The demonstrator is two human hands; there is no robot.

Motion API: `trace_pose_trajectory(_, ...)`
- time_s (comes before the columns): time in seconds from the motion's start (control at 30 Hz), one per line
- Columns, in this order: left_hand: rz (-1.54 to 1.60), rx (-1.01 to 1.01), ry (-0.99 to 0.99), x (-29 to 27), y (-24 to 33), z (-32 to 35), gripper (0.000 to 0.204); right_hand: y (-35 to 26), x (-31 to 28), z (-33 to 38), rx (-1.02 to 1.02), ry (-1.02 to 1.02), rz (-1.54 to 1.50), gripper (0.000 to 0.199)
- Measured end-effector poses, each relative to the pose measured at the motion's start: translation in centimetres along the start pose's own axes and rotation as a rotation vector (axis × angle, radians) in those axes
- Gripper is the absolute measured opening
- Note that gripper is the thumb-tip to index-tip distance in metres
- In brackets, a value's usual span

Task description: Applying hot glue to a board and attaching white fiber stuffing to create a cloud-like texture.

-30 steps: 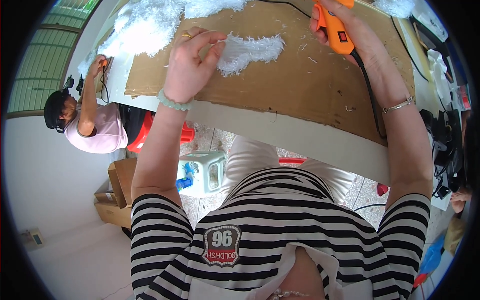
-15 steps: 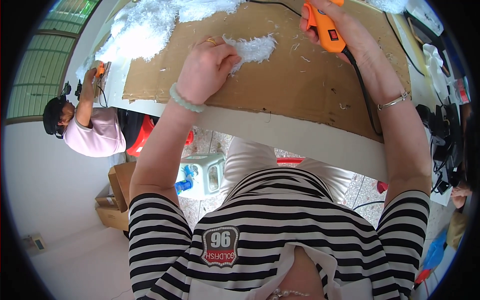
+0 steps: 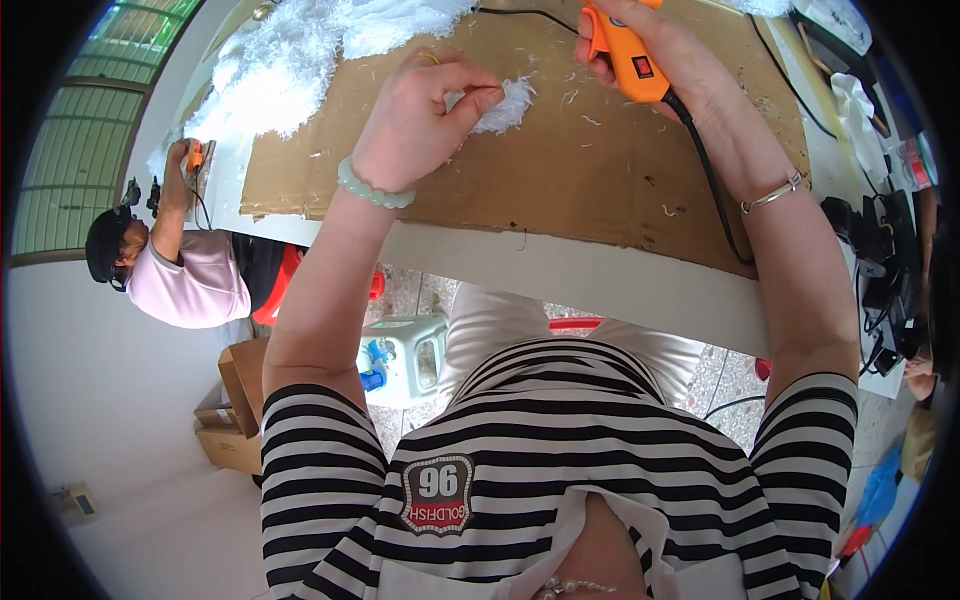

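My left hand (image 3: 415, 112) is closed in a pinch over the cardboard sheet (image 3: 590, 180), thumb and forefinger pressed together on a small white fringed fluffy strip (image 3: 510, 108). The strip shows on both sides of the thumb; the hand hides the rest. At the upper right, my right hand (image 3: 665, 40) is wrapped round an orange hot glue gun (image 3: 636, 68) with a red switch. A black cord runs from its handle down over the cardboard. The gun's front end is cut off by the top of the picture.
White fluffy material (image 3: 290, 70) is heaped at the far left of the table (image 3: 600, 275). Black devices and cables (image 3: 865, 240) lie at the right. A co-worker (image 3: 185, 275) sits at the left, holding an orange tool. Below are a pale stool (image 3: 405, 335) and cardboard boxes (image 3: 235, 420).
My left hand's fingertips have shifted up and right along the fluffy strip, into a tighter pinch. My right hand keeps its grip on the glue gun. The whole view has shifted slightly.
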State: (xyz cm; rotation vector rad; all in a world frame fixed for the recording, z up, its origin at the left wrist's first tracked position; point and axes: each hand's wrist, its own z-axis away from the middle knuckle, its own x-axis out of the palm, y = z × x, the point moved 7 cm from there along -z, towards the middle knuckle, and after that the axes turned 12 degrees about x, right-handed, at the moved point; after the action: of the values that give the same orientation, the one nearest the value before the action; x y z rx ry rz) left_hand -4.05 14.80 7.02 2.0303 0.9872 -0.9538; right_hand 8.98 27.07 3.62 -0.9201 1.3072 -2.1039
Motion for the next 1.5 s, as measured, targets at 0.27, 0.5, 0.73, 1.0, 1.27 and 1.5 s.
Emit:
trace_pose_trajectory(0.27,0.068,-0.010,0.051,-0.8,-2.4,0.2,0.012,0.1,-0.2,-0.4,-0.053,-0.005,-0.099,0.031)
trace_pose_trajectory(0.5,-0.022,-0.381,-0.176,-2.3,-7.9,3.4,0.039,-0.2,-0.6,-0.8,0.048,0.041,-0.045,0.033)
trace_pose_trajectory(0.73,-0.099,-0.410,-0.310,-1.2,-7.0,3.1,0.037,0.1,-0.9,-0.3,-0.037,0.015,-0.061,0.032)
trace_pose_trajectory(1.0,0.280,-0.458,-0.087,-2.2,-4.4,4.3,0.033,0.2,-0.4,-0.2,-0.031,-0.023,-0.123,0.032)
trace_pose_trajectory(1.27,0.160,-0.643,0.724,-19.2,-15.6,10.2,0.024,0.1,-1.5,-0.6,-0.016,0.019,-0.176,0.032)
trace_pose_trajectory(1.5,-0.040,-0.904,1.038,-28.6,-24.8,15.5,0.018,1.1,-1.5,-1.0,0.018,0.028,-0.174,0.033)
